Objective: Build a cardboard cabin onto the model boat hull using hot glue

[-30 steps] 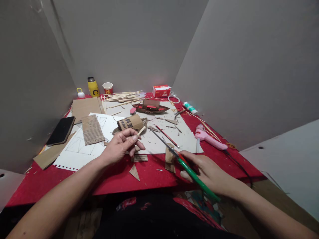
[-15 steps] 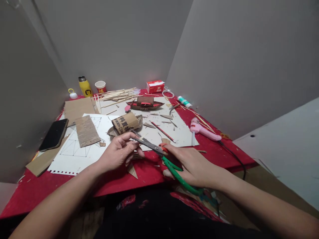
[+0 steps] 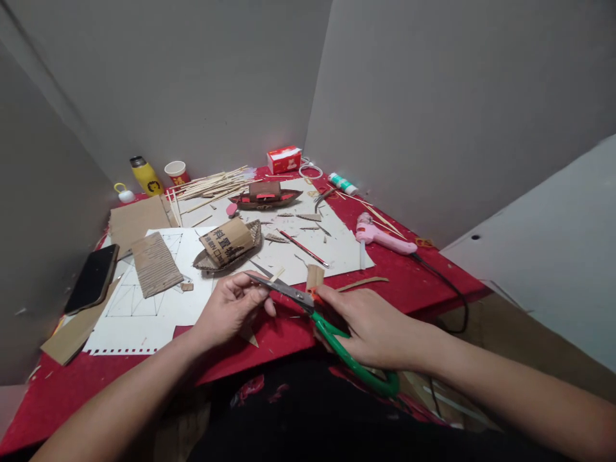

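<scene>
My right hand (image 3: 368, 324) is wrapped round the green-handled scissors (image 3: 293, 294), whose blades point left and stand apart. A thin pale stick (image 3: 278, 274) shows at the blades, in line with the fingertips of my left hand (image 3: 235, 305). That hand is closed in a pinch on the stick, close to the blade tips, and its fingers hide most of what they hold. Just behind the left hand sits a cardboard boat (image 3: 230, 245) with a curved roof bearing printed characters. A small cardboard piece (image 3: 315, 276) lies beyond the scissors' pivot.
A finished brown boat (image 3: 265, 195), a pencil (image 3: 304, 248) and cardboard scraps lie on white board. Corded pink glue gun (image 3: 385, 237) is at right. At left are a phone (image 3: 92, 277), corrugated cardboard (image 3: 156, 264) and a drawing (image 3: 129, 308). Wooden sticks (image 3: 212, 185) lie behind.
The camera view has shifted, so the table things appear further left. The scissor blades now stand wider apart, and the pale stick shows more plainly. Both hands keep their grips.
</scene>
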### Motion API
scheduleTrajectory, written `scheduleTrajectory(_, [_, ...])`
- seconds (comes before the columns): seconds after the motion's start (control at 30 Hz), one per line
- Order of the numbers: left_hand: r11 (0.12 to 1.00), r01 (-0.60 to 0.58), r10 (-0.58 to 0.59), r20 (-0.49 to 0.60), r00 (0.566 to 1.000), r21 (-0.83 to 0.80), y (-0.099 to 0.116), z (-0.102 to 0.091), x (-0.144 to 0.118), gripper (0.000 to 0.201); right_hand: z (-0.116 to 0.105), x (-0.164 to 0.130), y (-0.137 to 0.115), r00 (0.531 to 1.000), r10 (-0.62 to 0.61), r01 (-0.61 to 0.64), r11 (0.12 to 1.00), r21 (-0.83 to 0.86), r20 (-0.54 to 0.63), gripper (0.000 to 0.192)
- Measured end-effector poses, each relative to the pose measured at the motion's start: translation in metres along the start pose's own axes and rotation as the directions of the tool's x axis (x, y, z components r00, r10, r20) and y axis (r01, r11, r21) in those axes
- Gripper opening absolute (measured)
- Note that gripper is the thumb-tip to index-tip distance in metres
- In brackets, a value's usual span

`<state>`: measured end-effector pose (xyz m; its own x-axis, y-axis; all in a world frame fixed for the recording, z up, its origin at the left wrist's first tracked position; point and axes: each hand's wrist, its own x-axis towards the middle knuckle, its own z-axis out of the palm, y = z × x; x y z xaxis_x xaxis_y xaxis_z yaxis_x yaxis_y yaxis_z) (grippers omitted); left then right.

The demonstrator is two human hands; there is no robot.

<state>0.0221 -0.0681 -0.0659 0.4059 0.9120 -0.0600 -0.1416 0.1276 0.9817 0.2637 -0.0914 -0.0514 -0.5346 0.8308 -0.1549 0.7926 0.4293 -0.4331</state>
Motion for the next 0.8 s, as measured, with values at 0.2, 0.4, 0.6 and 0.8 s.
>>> scheduleTrajectory(0.2, [0.982,0.153,-0.154,-0.008,0.988,-0.11,-0.002,0.022,0.01,0.029,-0.008,-0.011,0.005,0.991,0.117,-0.114,0.992,-0.048,0.064,0.024])
scheduleTrajectory(0.4, [0.966,0.207,-0.213,-0.022,0.977,-0.153,-0.009,0.038,0.029,0.032,-0.018,-0.012,0.014,0.97,0.216,-0.218,0.976,0.006,0.114,0.022])
scheduleTrajectory(0.6, [0.964,0.211,-0.218,-0.029,0.975,-0.16,-0.009,0.044,0.039,0.034,-0.033,-0.01,0.018,0.961,0.233,-0.239,0.971,0.021,0.146,0.014])
scheduleTrajectory(0.8, [0.96,0.213,-0.215,0.007,0.977,-0.182,0.005,0.055,0.04,0.035,-0.048,-0.01,0.017,0.956,0.251,-0.245,0.968,-0.054,0.151,0.022])
